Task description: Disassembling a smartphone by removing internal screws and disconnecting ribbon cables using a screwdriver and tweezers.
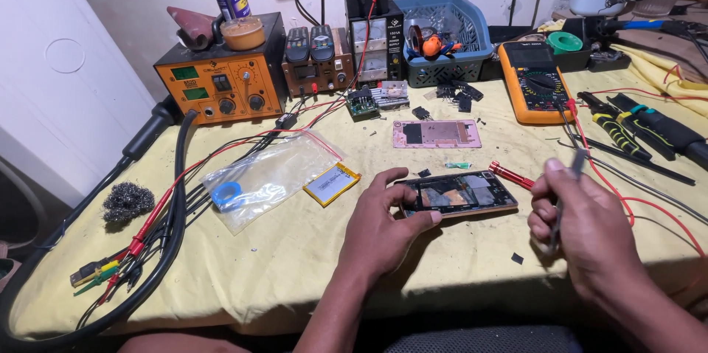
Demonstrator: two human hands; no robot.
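Gripping the opened phone (457, 194) by its near end on the yellow cloth (295, 250), the left hand (383, 227) steadies it while the right hand (582, 231) pinches tweezers (566, 191) just beside it.

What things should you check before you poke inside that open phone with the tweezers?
1. Open phone held steady: ok, the left hand grips its near end on the yellow cloth.
2. Tweezers in a firm grip: ok, the right hand is closed on them.
3. Tweezer tips clean and straight: cannot tell, too blurred.
4. Flat battery out of the way: ok, it lies left of the phone, apart from it.
5. Red screwdriver clear of the work: not ok, it lies right beside the phone's far corner.
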